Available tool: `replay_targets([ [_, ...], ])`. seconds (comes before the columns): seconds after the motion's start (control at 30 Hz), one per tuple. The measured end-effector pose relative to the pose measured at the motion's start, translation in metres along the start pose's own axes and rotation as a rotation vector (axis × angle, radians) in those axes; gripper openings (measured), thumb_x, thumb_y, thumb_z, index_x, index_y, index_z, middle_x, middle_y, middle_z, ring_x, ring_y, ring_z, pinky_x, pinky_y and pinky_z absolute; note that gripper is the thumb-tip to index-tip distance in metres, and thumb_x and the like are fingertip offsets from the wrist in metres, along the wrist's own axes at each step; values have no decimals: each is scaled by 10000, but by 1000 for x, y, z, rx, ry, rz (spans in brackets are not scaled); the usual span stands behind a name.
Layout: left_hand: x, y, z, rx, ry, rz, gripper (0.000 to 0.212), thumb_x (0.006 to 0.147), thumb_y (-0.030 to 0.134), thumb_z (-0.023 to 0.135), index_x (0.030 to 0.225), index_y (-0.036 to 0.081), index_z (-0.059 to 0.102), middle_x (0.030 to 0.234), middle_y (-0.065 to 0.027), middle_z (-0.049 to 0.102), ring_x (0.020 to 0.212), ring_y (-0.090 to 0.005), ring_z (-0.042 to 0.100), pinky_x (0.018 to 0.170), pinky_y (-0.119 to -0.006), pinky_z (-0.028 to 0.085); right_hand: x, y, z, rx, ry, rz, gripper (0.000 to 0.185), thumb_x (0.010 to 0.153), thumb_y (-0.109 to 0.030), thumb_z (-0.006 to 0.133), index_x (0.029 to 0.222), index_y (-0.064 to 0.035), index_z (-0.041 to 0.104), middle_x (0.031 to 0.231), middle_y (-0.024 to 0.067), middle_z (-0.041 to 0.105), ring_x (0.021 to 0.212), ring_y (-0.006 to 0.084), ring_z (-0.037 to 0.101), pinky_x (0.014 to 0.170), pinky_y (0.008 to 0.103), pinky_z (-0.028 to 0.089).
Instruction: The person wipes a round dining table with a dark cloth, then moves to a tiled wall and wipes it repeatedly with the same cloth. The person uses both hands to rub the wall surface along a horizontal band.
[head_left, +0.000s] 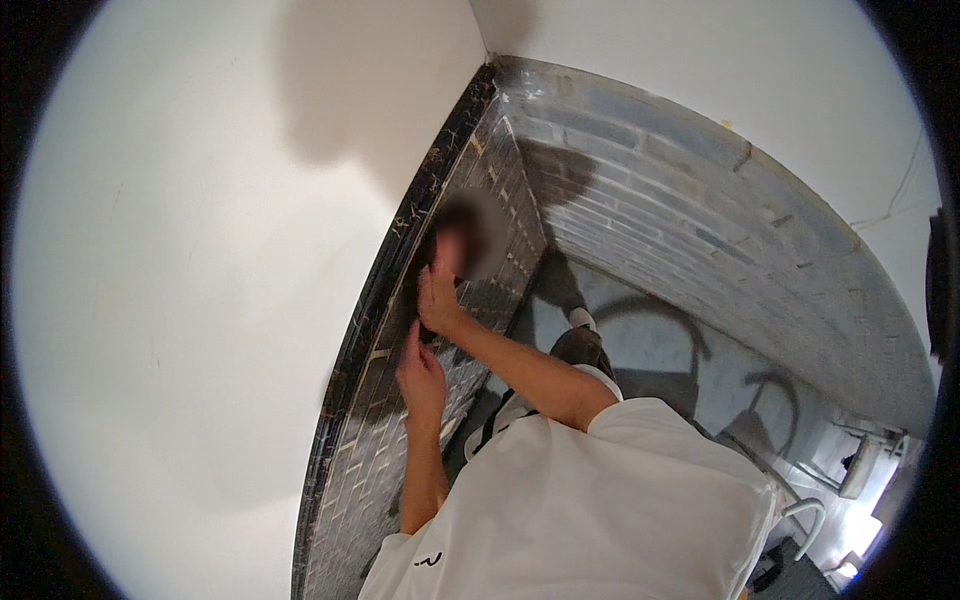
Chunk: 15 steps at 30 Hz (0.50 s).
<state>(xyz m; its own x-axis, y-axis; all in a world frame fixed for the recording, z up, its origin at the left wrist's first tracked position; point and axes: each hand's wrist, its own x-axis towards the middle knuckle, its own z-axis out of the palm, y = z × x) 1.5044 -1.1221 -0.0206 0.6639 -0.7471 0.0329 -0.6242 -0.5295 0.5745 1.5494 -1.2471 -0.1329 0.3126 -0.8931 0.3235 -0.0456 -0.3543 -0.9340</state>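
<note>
A dark grey brick-patterned wall covering (495, 307) stands in front of me, with a black marble-patterned trim strip (379, 296) along its upper edge. My left hand (421, 376) is raised against this covering just below the strip, fingers stretched out and nothing visible in it. Farther up, my right hand (439, 300) also lies at the wall close to the strip, its palm edge near my left fingertips. A blurred patch covers the right fingertips, so whether they hold anything is hidden.
White plaster wall (165, 300) rises beyond the trim. A lighter grey brick-patterned wall (660, 187) meets the dark one at a corner. Grey floor (652, 345) lies below, with my shoe (582, 318) on it. Toward the right are a pale curved tube (808, 510) and a bench-like object (861, 466).
</note>
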Motion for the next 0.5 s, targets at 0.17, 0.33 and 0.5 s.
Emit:
replay_targets([
  [0.17,4,3,-18,35,32,17,454,899,-8,532,1349,31,488,1086,-274,632,983,-411,633,800,-433,506,13,-38,-11,142,68,-91,596,1047,-321,192,1505,40,71,1562,283,33,1449,456,-15,1158,571,-12],
  [0.33,31,11,-1,23,60,200,455,917,7,512,1368,18,448,1194,-282,585,1033,-436,604,839,-443,500,47,-14,-10,20,181,-161,584,1045,-318,197,1509,23,96,1560,277,74,1447,459,21,1165,569,16],
  [0.5,62,36,21,19,33,178,470,918,5,505,1381,1,429,1276,-272,553,1116,-428,574,920,-439,466,89,4,-30,17,190,-170,575,1041,-299,217,1512,12,108,1568,254,87,1448,456,28,1169,560,19],
])
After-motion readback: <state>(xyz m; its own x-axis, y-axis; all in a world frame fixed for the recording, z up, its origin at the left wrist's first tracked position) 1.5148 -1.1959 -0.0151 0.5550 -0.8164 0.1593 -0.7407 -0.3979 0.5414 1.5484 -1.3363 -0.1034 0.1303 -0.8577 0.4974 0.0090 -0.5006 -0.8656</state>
